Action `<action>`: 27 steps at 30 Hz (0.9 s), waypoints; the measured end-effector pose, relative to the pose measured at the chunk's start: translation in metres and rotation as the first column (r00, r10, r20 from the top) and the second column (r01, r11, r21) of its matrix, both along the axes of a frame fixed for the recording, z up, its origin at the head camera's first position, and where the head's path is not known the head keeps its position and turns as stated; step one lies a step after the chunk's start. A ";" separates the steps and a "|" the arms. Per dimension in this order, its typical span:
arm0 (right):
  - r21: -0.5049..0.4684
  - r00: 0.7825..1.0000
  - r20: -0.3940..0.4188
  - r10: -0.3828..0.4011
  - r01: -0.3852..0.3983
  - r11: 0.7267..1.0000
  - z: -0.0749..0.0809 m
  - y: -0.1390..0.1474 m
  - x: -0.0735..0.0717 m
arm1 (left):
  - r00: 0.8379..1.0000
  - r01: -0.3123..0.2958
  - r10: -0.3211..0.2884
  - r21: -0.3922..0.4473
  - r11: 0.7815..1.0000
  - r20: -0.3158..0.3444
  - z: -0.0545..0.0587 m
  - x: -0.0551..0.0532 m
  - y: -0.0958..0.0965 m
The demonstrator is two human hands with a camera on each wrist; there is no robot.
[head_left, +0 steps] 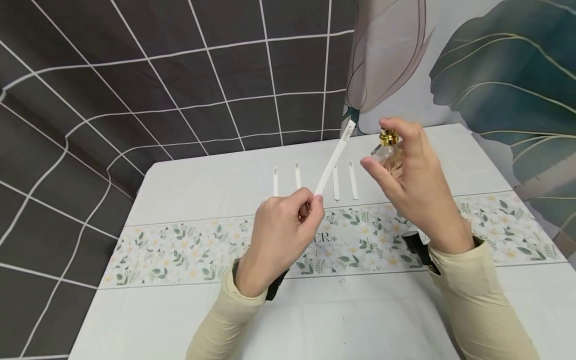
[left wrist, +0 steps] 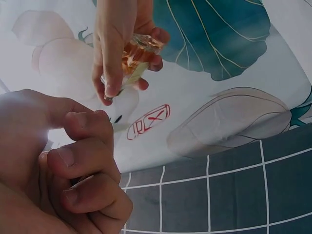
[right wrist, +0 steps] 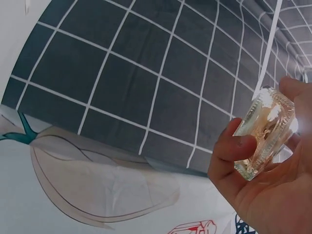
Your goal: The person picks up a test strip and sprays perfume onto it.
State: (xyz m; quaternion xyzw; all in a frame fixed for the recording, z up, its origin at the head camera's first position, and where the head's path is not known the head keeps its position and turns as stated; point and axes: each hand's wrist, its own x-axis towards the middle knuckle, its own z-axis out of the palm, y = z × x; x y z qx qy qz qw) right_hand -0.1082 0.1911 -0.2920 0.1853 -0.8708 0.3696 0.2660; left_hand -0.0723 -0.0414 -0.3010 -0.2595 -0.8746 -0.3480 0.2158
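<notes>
Between thumb and index finger, my left hand pinches the lower end of a white paper perfume test strip. The strip slants up to the right, with small dark print near its top. My right hand holds a faceted glass perfume bottle upright, its index fingertip on top of the gold sprayer. The bottle is just right of the strip's upper part, a small gap between them. Amber tint shows through the glass in the left wrist view, where the other fingers of my left hand are curled in.
Several more white strips lie in a row on the white tablecloth, behind my hands. A floral band crosses the cloth. Dark grid-patterned fabric hangs behind and to the left, a leaf-print cloth at the right.
</notes>
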 end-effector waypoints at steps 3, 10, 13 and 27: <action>0.006 1.000 0.004 0.014 -0.014 1.000 -0.001 -0.002 0.001 | 1.000 0.005 -0.005 -0.001 1.000 0.004 0.000 0.001 0.001; 0.049 0.998 -0.062 -0.007 0.010 0.999 -0.003 -0.003 0.001 | 1.000 0.009 -0.009 0.012 1.000 -0.013 0.001 0.002 0.001; 0.059 0.997 -0.074 -0.018 0.023 0.998 -0.003 -0.003 0.001 | 1.000 0.008 -0.008 0.020 1.000 -0.019 0.000 0.002 0.001; 0.073 0.997 -0.070 -0.023 0.028 0.997 -0.003 -0.002 0.001 | 1.000 0.014 -0.013 0.029 0.999 -0.028 0.000 0.002 0.001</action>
